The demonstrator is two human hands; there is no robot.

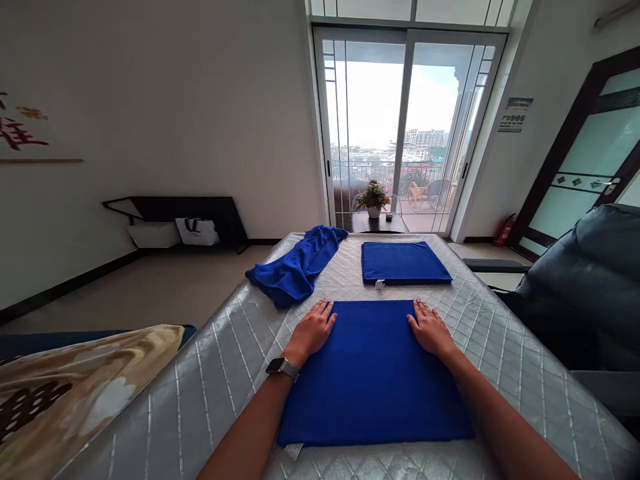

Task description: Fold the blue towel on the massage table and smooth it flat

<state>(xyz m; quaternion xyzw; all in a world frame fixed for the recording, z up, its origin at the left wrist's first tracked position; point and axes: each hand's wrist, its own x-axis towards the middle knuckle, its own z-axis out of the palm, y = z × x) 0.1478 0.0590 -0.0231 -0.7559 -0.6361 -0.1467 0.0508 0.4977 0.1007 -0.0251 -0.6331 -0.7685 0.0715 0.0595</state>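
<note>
A folded royal-blue microfibre towel [373, 380] lies flat on the quilted silver table cover [200, 400] right in front of me. My left hand [313, 330] rests palm down on its far left corner, fingers spread, with a black-faced smartwatch [283, 367] on the wrist. My right hand [430, 330] presses flat on the far right corner. Beyond them a second folded blue towel [404, 263] lies neatly squared, and a crumpled blue towel [293, 267] sits at the far left of the table, beyond my left hand.
A dark leather sofa [585, 287] stands along the right side, and a patterned blanket [65, 393] lies at the lower left. Past the table's far end are a small dark table with a potted plant [373, 199] and a glass balcony door [407, 127].
</note>
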